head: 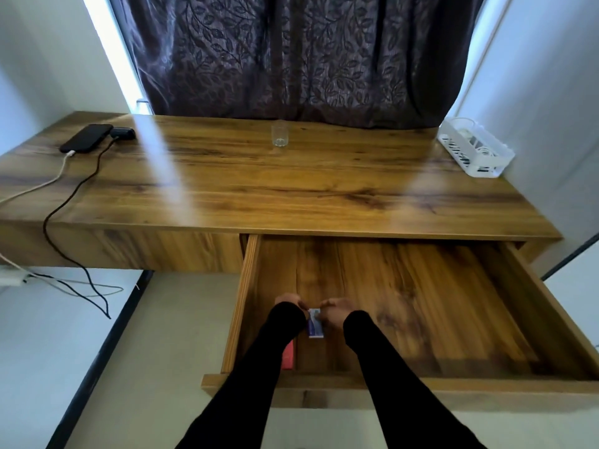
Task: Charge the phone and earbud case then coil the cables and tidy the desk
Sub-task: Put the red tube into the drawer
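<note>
A black phone (pixel 87 137) lies at the desk's far left with a white cable (pixel 48 181) plugged into it. Beside it sits a black earbud case (pixel 124 133) with a black cable (pixel 69 196) running off the desk's left front edge. The drawer (pixel 421 382) under the desk's right half is pulled open. Inside it, my left hand (pixel 290 301) and my right hand (pixel 334 311) both pinch a small blue and white box (pixel 315 325) near the drawer's left side. A red object (pixel 289 354) lies partly hidden under my left sleeve.
A clear drinking glass (pixel 280 133) stands at the back middle of the wooden desk (pixel 291 189). A white plastic basket (pixel 475 150) with white cables in it sits at the back right. Both cables hang to a power strip (pixel 11 278) on the floor at left. A dark curtain (pixel 291 53) hangs behind.
</note>
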